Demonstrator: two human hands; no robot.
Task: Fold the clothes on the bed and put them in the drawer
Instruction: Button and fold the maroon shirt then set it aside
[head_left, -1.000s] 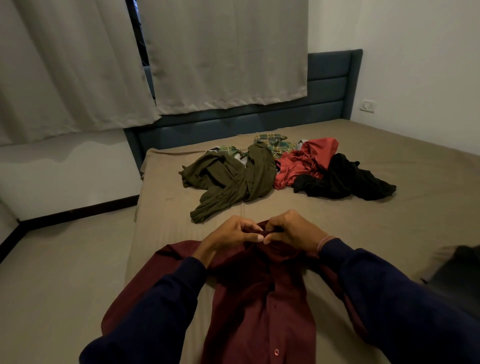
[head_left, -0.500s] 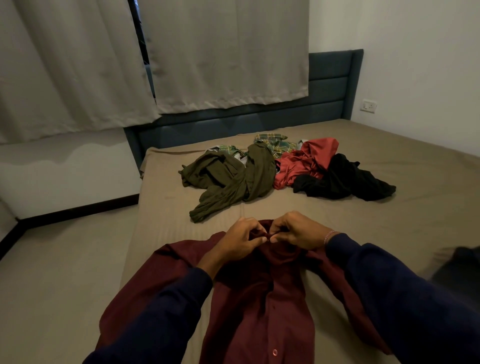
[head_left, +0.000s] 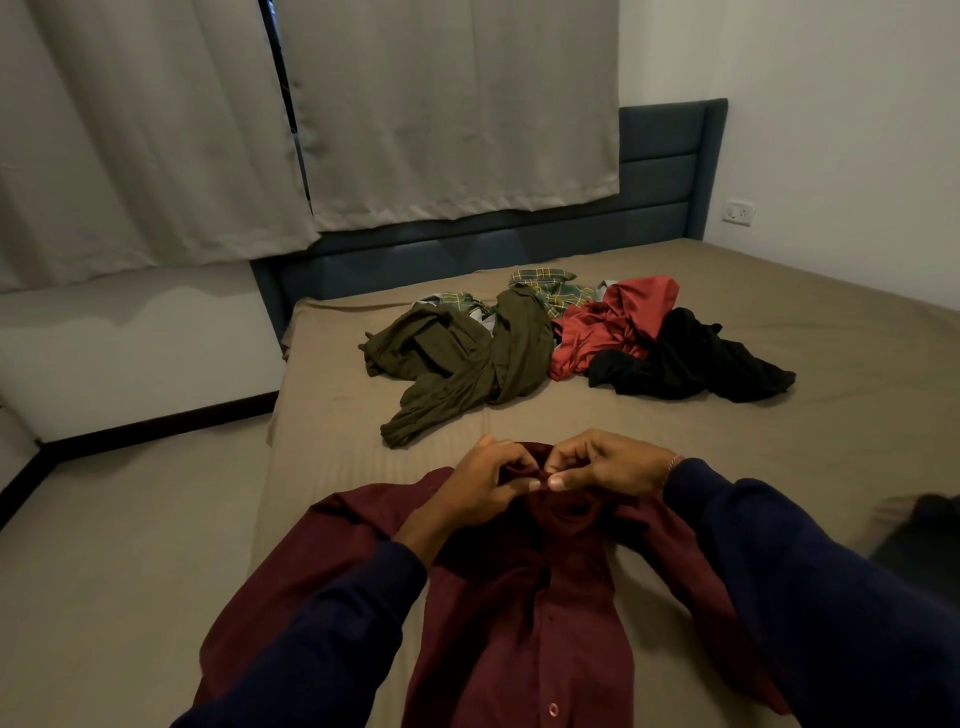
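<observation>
pinching the collar of the maroon shirt (head_left: 519, 623) with left hand (head_left: 480, 486) and right hand (head_left: 605, 467), thumbs nearly touching. lying flat at six o'clock on the bed (head_left: 779, 441), likely handling light, soft and limp; gripping at collar and shoulders.

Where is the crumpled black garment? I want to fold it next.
In the head view the crumpled black garment lies at the right end of the pile on the bed, against the bright red satin garment.
</observation>
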